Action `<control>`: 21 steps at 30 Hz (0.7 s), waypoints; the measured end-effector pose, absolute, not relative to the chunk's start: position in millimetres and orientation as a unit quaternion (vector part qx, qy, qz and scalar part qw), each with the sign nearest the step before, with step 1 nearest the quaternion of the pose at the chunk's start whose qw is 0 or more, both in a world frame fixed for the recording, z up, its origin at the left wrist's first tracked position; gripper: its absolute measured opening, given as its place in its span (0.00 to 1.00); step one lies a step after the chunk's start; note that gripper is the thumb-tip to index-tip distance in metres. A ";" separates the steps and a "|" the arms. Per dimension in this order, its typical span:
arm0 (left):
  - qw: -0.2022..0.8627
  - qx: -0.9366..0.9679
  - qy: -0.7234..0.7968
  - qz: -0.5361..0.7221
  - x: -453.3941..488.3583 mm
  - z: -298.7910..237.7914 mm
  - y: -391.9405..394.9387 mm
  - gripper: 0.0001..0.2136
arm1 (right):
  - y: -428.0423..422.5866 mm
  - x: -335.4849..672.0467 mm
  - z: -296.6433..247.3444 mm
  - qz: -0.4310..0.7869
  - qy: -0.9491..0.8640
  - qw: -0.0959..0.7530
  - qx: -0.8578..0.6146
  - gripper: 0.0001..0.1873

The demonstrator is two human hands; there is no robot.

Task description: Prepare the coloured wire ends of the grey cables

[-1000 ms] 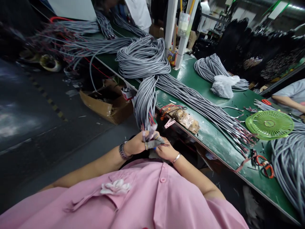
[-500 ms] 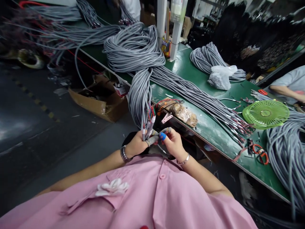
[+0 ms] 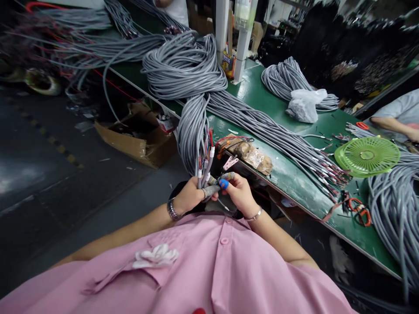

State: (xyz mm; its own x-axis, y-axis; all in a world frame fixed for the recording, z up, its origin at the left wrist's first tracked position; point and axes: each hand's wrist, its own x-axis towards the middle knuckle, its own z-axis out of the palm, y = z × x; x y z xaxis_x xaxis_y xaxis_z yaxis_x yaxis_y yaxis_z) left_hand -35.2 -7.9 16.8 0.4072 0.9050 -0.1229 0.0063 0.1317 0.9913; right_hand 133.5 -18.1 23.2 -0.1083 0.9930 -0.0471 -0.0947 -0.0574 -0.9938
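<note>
My left hand (image 3: pixel 190 195) is closed around the lower ends of a hanging bundle of grey cables (image 3: pixel 193 131), whose coloured stripped wires stick up above the fist. My right hand (image 3: pixel 238 194) sits right beside it, fingers pinched together near the cable ends; its fingertips wear grey and blue finger cots. What the right fingers pinch is too small to make out. Both hands are held in front of my pink shirt, just off the edge of the green bench (image 3: pixel 294 174).
Large coils of grey cable (image 3: pixel 186 65) and a long spread of cables (image 3: pixel 278 139) cover the bench. A green fan grille (image 3: pixel 368 156), a white plastic bag (image 3: pixel 304 104), red-handled scissors (image 3: pixel 358 213) and a taped block (image 3: pixel 252 155) lie there. A cardboard box (image 3: pixel 134 139) stands on the floor. Another person's arm (image 3: pixel 393 124) rests at far right.
Over the last second my right hand rose from under the left to beside it, and both hands moved slightly up toward the cable ends. Since half a second ago little has moved.
</note>
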 end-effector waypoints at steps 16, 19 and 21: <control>0.681 0.429 0.440 0.399 -27.3 21.8 3.0 0.09 | -14.4 135.3 20.4 0.564 -0.491 0.490 -0.449 0.11; 0.684 0.453 0.428 0.378 -30.2 23.2 3.6 0.11 | -13.5 134.6 21.0 0.565 -0.493 0.494 -0.440 0.09; 0.686 0.471 0.422 0.360 -32.7 24.6 3.6 0.11 | -10.8 135.2 22.0 0.559 -0.505 0.492 -0.437 0.08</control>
State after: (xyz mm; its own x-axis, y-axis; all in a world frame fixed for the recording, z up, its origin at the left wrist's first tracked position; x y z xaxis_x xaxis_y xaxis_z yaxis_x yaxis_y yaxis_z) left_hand -32.7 3.6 24.6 0.3852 0.8913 -0.2394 -0.0962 0.2968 0.9501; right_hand 135.2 -10.8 22.0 -0.1332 0.9910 0.0089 -0.1091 -0.0057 -0.9940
